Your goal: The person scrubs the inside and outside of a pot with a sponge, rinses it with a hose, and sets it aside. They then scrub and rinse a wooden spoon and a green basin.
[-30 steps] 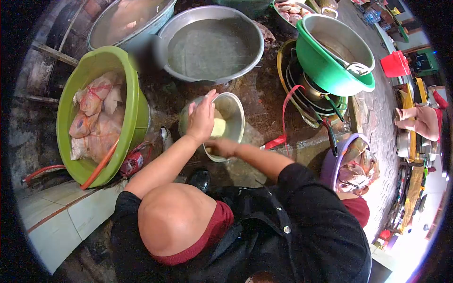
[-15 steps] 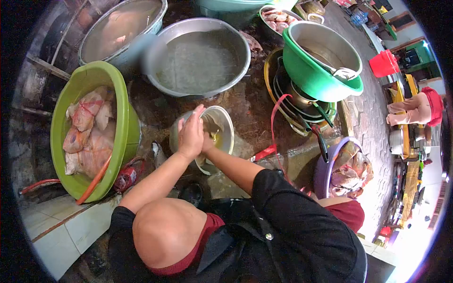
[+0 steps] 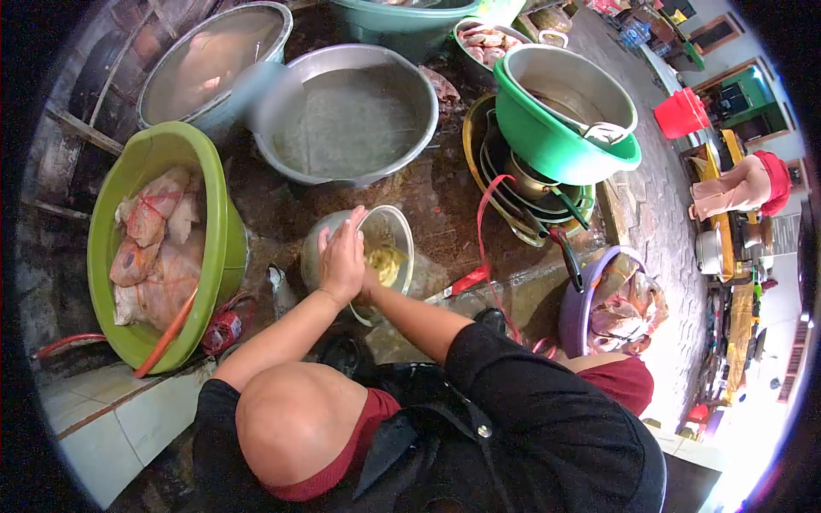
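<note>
A small, pale, translucent bucket (image 3: 404,235) stands tilted on the wet floor in front of me, its mouth turned to the right. My left hand (image 3: 344,267) lies along its left rim with fingers stretched out and partly spread. Close beside it, my right hand (image 3: 369,284) reaches into the mouth; its fingers are hidden behind the left hand and rim. Inside the bucket is lumpy yellowish matter (image 3: 386,263), whose kind I cannot make out.
A grey basin of water (image 3: 351,120) stands ahead. At left is a green tub (image 3: 221,179) of fish pieces. Right are a green basin (image 3: 547,141), pans, a purple tub (image 3: 575,321) of fish parts and a red-handled knife (image 3: 469,280). A person (image 3: 744,184) bends over far right.
The view has shifted slightly. My right hand has moved a little lower and left within the bucket, and more yellowish matter shows there. My left hand stays at the rim.
</note>
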Demonstrator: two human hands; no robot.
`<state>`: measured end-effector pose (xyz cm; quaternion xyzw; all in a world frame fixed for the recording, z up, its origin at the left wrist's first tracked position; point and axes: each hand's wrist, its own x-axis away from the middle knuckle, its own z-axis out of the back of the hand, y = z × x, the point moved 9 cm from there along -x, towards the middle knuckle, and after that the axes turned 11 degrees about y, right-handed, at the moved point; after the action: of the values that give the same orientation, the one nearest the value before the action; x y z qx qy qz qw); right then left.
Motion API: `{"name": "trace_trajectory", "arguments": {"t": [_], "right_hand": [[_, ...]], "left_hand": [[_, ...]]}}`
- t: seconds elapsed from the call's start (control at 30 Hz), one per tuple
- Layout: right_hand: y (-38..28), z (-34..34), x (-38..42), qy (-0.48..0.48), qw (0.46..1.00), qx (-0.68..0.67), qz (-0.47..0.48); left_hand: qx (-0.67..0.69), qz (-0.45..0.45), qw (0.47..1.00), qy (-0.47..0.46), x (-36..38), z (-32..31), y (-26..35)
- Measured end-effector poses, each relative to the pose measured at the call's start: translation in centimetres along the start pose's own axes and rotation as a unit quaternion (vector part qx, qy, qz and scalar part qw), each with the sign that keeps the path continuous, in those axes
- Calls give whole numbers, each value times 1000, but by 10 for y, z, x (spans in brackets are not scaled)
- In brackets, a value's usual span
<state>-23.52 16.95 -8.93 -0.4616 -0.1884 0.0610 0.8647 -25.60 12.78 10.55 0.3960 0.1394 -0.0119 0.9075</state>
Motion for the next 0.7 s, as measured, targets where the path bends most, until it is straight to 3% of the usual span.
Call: {"name": "trace_trajectory", "arguments": {"t": [0.1,0.23,0.37,0.47,0.5,0.57,0.6,0.67,0.7], "right_hand": [[-21,-16,22,-38,988,-151,-21],[-23,8,22,-5,942,-327,-79],[-18,29,53,-14,937,-342,-62],[-24,45,75,-116,987,-16,109],[-22,52,74,-165,961,169,147],[-8,86,60,-57,894,354,269],[4,93,51,-53,896,352,265],[0,115,44,80,885,329,320],[1,106,47,44,896,328,297]], "left_hand": [[14,4,1000,-1,0,-3,3],[2,-8,1000,9,6,-7,9],[-6,56,998,28,-4,-4,-14],[34,81,996,12,-11,-2,-28],[34,76,997,6,-10,-3,-28],[15,40,999,9,-5,-2,-22],[5,23,1000,11,-3,-1,-18],[-7,6,1000,13,-2,0,-19],[12,28,999,29,-4,3,-30]]}}
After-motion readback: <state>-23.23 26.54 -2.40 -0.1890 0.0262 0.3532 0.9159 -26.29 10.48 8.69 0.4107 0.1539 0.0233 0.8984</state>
